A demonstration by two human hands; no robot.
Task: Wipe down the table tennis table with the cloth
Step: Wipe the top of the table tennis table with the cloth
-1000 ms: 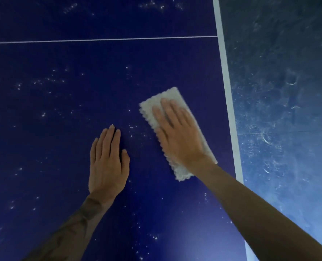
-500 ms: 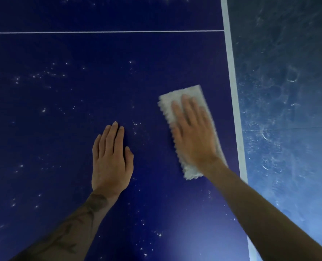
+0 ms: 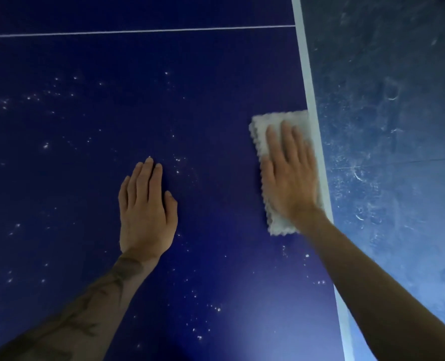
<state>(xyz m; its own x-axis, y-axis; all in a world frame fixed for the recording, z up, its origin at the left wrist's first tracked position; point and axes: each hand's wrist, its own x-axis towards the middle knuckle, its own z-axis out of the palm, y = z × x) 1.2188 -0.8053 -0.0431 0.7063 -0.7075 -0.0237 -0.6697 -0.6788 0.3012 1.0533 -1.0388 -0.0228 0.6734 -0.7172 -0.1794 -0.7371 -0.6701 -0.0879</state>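
Note:
The dark blue table tennis table (image 3: 86, 178) fills most of the head view, dotted with white specks. A folded white cloth (image 3: 263, 131) lies flat by the table's right edge, its far corner touching the white border line (image 3: 304, 74). My right hand (image 3: 289, 178) presses on the cloth with straight fingers. My left hand (image 3: 145, 204) rests flat on the bare table to the left of the cloth, fingers straight and together.
A thin white line (image 3: 138, 31) crosses the table at the far side. Beyond the right edge lies a scuffed grey-blue floor (image 3: 388, 126). White specks are scattered over the table's left and near parts.
My right hand has slid the cloth rightward to the table's edge line. My left hand has stayed planted on the table.

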